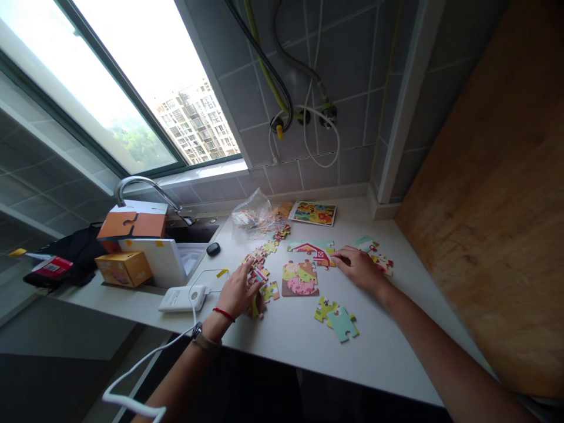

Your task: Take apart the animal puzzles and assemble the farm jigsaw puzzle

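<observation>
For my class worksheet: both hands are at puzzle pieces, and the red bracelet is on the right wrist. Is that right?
No: the red bracelet is on the left wrist, as the head view shows. The left hand and right hand are indeed at puzzle pieces.

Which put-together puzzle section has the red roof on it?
The farther section, beside the right hand; the nearer section shows pink shapes and no roof.

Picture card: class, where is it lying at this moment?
In the head view, the picture card lies at the back of the counter, right of the plastic bag and beyond the red-roofed puzzle section.
</observation>
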Demonstrator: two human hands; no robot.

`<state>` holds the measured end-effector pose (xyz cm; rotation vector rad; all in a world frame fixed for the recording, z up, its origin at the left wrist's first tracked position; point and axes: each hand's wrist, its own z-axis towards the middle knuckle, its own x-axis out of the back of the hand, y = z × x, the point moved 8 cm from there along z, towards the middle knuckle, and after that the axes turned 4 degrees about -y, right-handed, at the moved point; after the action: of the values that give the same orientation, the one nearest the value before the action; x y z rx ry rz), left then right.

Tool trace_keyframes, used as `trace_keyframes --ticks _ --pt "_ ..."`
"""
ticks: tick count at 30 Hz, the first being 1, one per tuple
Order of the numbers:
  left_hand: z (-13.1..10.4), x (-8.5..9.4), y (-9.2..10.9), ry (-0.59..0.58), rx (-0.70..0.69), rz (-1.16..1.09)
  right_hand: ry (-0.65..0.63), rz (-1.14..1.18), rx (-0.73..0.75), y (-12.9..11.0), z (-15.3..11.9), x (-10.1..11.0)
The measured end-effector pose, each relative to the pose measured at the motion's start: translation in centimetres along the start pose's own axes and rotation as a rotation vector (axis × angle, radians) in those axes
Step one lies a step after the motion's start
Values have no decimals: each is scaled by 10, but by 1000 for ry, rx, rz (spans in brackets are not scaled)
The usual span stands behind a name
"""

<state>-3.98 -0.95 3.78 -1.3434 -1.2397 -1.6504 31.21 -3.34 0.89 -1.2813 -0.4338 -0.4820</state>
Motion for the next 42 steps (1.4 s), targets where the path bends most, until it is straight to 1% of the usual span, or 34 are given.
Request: trace_keyframes --ticks 2,4,7,11,14,16,18,20,22,25,28,30,32,34,36,39,42 --pt "4 4 2 42 8 12 6 8 8 0 0 0" --pt "7 5 4 58 -4 20 13 15 12 0 0 0" --pt "13 3 5 30 -35 -29 21 12 18 -1 0 0" --pt "20 3 4 -46 -60 -183 25 7 29 -2 -1 1" --pt "22 11 9 -2 -99 -243 18 -5 25 -3 -1 0" --pt "22 18 17 33 -138 -278 15 -1 19 -3 -1 0" --pt "22 22 32 46 -187 -315 22 18 20 -4 -1 0" --pt "23 24 52 52 -259 -351 44 55 28 -6 -1 1" --pt "25 24 77 50 -338 -381 68 114 30 -9 -2 2" --pt "31 17 116 25 -435 -386 60 263 -14 -9 -2 1" --pt "39 6 152 -4 -541 -380 -39 470 -100 -5 -3 -8" --pt "44 -1 171 -9 -605 -385 -107 595 -129 -5 -3 -14" --pt "48 -9 184 -12 -654 -400 -138 674 -124 -6 -2 -16" --pt "52 -18 192 -15 -685 -422 -130 702 -124 -4 -1 -15" --pt "55 -27 194 -9 -691 -450 -82 704 -154 3 0 -12" --pt "60 -38 186 25 -654 -465 61 714 -249 19 0 -4" --pt "63 -47 176 26 -633 -405 220 749 -343 34 -5 6"
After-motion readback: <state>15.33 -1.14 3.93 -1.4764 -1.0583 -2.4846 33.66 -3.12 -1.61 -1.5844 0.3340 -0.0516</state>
